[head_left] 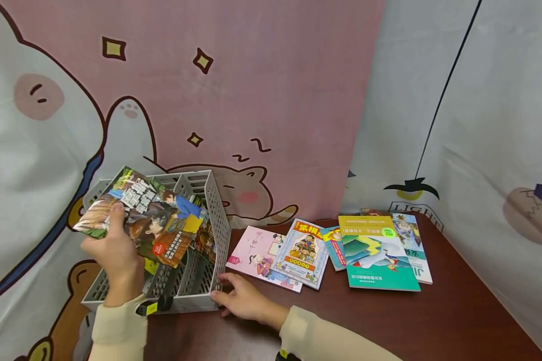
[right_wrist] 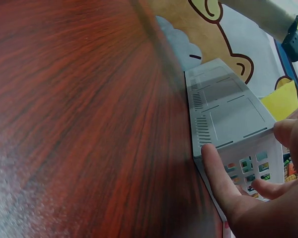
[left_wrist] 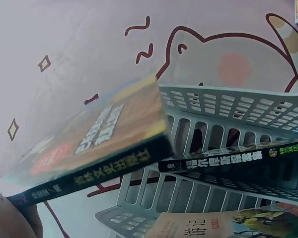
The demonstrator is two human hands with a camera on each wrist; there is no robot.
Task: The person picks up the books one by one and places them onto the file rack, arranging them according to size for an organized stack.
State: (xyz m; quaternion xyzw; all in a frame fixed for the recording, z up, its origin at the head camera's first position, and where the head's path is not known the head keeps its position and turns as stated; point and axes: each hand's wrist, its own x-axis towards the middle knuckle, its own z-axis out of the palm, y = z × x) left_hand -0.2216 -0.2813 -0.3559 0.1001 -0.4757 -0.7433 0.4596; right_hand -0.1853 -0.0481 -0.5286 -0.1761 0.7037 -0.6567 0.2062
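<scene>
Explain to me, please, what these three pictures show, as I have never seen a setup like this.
There is no machine here, just a person's two bare hands. The wide picture comes from a camera on the head, looking forward and down; the other two come from one camera on each wrist. On the reddish-brown table stands a grey divided basket with a dark-spined book inside. To its right lie a pink book, a green-and-yellow book and others, some overlapping. The left hand grips an illustrated book above the basket, while the right hand holds the basket's near right corner.
</scene>
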